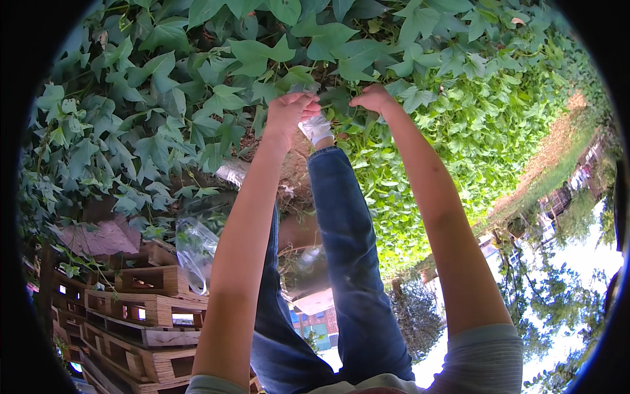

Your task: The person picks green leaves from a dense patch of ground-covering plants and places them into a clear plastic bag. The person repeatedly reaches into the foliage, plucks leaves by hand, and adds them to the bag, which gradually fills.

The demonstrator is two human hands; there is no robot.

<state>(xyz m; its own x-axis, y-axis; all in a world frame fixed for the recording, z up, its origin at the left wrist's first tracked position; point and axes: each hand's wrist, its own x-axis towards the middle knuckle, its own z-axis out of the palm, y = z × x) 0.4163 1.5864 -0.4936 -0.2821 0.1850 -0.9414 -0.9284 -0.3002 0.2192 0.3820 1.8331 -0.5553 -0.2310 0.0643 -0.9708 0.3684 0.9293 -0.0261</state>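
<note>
Broad green lobed leaves [262, 56] on trailing vines spread in front of me. My left hand [292, 111] is at their near edge, above my white shoe [317, 129]. Its fingers are curled and pressed together, and whatever they may hold is too small to make out. A bit of clear, shiny material [304, 87] shows just beyond it. To the right, my right hand [374, 98] reaches in among the leaves with its thumb and fingers drawn together. Leaves partly cover those fingertips, so what they grip is hidden. A gap separates the two hands.
Wooden pallets [154, 308] are stacked at the lower left, with a clear plastic bag [195, 253] beside them. My other white shoe [231, 173] stands on bare soil. Lighter green low plants [472, 131] and a brown dirt strip [545, 151] lie to the right.
</note>
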